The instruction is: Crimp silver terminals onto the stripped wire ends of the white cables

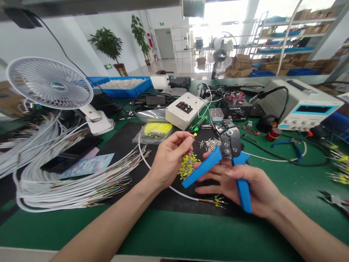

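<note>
Blue-handled crimpers (229,141), their handles spread wide, sit in a person's right hand (255,183) — thumb over one handle, fingers loosely extended toward the other — above a black mat (174,203). The left hand (170,158), raised beside them, pinches a small yellow piece (195,134) between thumb and forefinger near piled yellow terminals (187,167). A white fan (57,86) stands on the green table (163,234); potted plants (107,43) and stocked shelves (297,22) line the bright room.
</note>
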A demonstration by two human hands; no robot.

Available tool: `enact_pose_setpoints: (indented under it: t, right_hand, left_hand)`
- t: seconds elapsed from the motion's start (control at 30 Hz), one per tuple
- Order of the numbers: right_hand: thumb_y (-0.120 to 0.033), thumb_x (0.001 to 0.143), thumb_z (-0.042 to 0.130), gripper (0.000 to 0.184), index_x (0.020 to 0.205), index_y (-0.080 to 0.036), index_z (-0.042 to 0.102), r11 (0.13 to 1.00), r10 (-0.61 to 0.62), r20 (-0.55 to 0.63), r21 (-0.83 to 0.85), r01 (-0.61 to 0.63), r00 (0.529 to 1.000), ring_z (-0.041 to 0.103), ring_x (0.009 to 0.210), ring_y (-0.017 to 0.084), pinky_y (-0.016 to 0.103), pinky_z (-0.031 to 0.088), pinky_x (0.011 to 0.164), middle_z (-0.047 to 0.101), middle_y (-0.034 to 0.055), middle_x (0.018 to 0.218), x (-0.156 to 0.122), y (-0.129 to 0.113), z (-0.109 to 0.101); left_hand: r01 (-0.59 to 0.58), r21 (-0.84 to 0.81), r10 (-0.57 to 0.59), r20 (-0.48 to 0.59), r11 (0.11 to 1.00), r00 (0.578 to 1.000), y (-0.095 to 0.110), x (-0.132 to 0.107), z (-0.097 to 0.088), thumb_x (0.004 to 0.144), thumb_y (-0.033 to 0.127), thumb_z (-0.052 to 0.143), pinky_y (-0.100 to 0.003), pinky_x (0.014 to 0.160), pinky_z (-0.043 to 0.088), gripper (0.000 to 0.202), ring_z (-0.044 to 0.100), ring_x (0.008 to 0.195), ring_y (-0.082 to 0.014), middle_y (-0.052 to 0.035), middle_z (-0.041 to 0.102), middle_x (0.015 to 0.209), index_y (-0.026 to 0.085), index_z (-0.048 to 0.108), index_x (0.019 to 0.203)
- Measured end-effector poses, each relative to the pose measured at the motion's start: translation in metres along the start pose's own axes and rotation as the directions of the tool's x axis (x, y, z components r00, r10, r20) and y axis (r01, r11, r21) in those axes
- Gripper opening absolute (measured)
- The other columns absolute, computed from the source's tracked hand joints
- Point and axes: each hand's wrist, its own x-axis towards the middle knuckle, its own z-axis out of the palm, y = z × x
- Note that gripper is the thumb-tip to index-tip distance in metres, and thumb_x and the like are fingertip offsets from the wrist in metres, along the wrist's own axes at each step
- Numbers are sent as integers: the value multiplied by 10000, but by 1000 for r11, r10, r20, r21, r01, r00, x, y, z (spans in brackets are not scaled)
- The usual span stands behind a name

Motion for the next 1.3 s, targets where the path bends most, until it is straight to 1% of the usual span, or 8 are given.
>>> enact_pose_setpoints:
  t: [0.1,0.23,0.3,0.47,0.63,0.83,1.03,1.3]
  right_hand:
    - [-150,838,481,469,1261,-105,679,995,61,109,75,-70,992,519,1343,373,657,377,1105,649,180,1358,-4,2,6]
    - [-161,797,502,536,1307,-85,647,983,146,188,83,-164,971,579,1288,400,667,367,1095,672,194,1324,-5,8,12]
    - [-174,786,512,553,1315,-72,640,977,179,185,81,-197,966,595,1267,408,656,366,1095,684,202,1301,-5,11,13]
    - [-203,776,529,558,1307,-77,645,967,220,202,82,-240,954,621,1237,397,599,404,1072,701,192,1272,-5,15,14]
    - [-222,779,537,568,1316,-64,633,962,238,215,81,-260,947,636,1219,388,556,445,1037,699,201,1265,-6,18,14]
    - [-232,768,547,564,1297,-61,648,960,249,197,80,-269,948,650,1191,391,581,421,1056,703,208,1248,-6,20,15]
    - [-257,717,571,582,1251,-50,678,957,238,172,126,-261,956,680,1119,400,631,414,1045,724,225,1171,-5,28,13]
    - [-275,707,583,588,1239,-52,691,961,225,166,123,-246,960,691,1101,394,609,432,1043,729,222,1161,-3,32,11]
  left_hand:
    - [61,-188,-58,23,980,998,0,0,4,876,235,757,-196,710,480,133,590,808,-90,-26,660,999,171,696,976]
    - [100,-278,-98,22,955,995,-1,-5,8,916,227,715,-220,777,523,124,613,913,-116,-43,661,1109,172,679,1021]
    - [116,-308,-115,22,944,993,-2,-7,9,920,219,712,-233,805,538,131,613,924,-119,-51,663,1116,169,676,1036]
    - [172,-381,-160,64,909,985,-4,-11,10,943,178,678,-224,832,547,86,622,875,-100,-42,665,1015,147,668,1023]
    - [198,-421,-177,89,885,980,-7,-15,10,934,127,676,-188,805,543,96,630,842,-81,-34,674,978,150,666,1027]
    - [208,-433,-184,97,877,978,-8,-18,13,906,125,707,-198,807,544,103,640,842,-95,-37,686,969,148,675,1001]
    - [207,-454,-193,78,866,978,-9,-19,16,900,105,701,-194,813,541,107,640,844,-94,-36,688,965,149,679,995]
    - [197,-454,-188,66,869,980,-10,-21,16,908,114,694,-192,805,540,103,638,848,-94,-34,679,981,152,672,1001]
